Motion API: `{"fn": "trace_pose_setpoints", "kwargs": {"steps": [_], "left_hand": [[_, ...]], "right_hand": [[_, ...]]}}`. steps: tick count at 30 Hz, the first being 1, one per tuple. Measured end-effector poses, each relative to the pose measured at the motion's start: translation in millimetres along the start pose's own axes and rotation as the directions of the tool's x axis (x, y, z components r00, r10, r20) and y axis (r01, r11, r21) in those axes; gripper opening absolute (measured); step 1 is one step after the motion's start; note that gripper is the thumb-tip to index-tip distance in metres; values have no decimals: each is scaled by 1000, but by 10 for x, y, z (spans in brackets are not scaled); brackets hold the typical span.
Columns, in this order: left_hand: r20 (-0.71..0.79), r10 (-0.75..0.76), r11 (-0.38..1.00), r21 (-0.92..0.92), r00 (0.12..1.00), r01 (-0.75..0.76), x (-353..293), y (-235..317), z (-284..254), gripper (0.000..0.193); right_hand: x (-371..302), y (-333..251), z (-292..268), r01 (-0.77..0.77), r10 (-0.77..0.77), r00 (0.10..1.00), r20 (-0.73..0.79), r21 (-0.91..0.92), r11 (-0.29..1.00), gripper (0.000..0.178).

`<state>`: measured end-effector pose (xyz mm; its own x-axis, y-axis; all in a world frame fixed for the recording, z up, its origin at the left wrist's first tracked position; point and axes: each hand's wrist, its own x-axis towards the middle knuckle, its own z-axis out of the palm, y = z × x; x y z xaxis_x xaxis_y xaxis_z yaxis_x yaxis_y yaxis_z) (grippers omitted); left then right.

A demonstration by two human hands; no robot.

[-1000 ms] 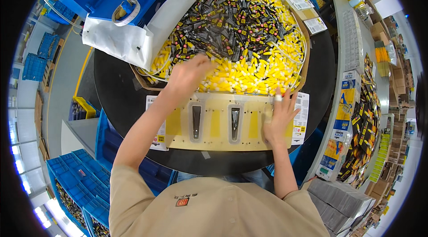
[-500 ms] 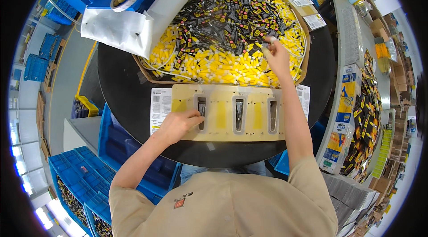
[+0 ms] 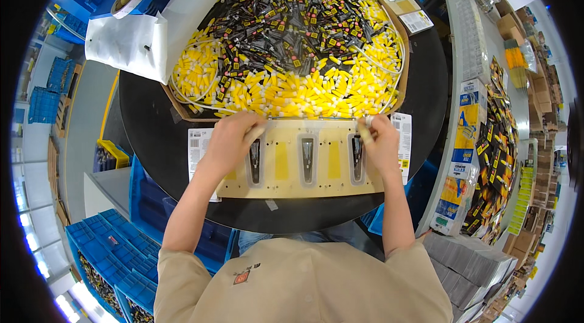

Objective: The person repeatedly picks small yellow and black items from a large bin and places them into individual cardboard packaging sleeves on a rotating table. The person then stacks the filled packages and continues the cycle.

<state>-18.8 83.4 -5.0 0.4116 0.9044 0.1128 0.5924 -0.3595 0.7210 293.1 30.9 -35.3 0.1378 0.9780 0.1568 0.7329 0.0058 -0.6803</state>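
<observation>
In front of me lies a cream board (image 3: 292,191) with three clear blister shells set in its slots. A dark tube shows in the left shell (image 3: 255,162), the middle shell (image 3: 308,162) and the right shell (image 3: 357,162). My left hand (image 3: 234,137) is closed in a pinch at the board's far edge, above the left shell. At the same edge, near the right shell, my right hand (image 3: 382,140) has its fingers pinched too. What either pinch holds, if anything, is too small and blurred to name. Beyond them spreads a heap of black tubes (image 3: 292,19) and yellow white-tipped pieces (image 3: 292,95).
A shallow cardboard box (image 3: 404,73) surrounds the heap on a round black table (image 3: 426,110). Printed cards (image 3: 198,140) stick out beneath the board. Blue crates (image 3: 112,238) stand at lower left, and a shelf on the right carries packaged goods (image 3: 490,183).
My right hand has come back from the heap to the board's far right. My left hand has moved up from the left shell. A tube now shows more clearly in the right shell.
</observation>
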Motion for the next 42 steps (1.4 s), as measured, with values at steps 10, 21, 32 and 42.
{"fn": "trace_pose_setpoints", "kwargs": {"steps": [10,21,32,42], "left_hand": [[151,-110,865,502,982,20,1579,130,1141,11],[-254,295,956,86,921,-282,919,-126,419,19],[365,309,841,326,878,-431,-731,-137,-92,26],[-184,-55,991,111,981,76,-1094,-21,-107,15]], "right_hand": [[1603,287,724,-22,181,939,293,-474,880,22],[643,-172,376,367,-367,924,107,22,930,17],[-693,-675,394,-31,0,966,260,114,993,19],[-1007,-54,130,235,-271,930,-247,-168,958,20]]}}
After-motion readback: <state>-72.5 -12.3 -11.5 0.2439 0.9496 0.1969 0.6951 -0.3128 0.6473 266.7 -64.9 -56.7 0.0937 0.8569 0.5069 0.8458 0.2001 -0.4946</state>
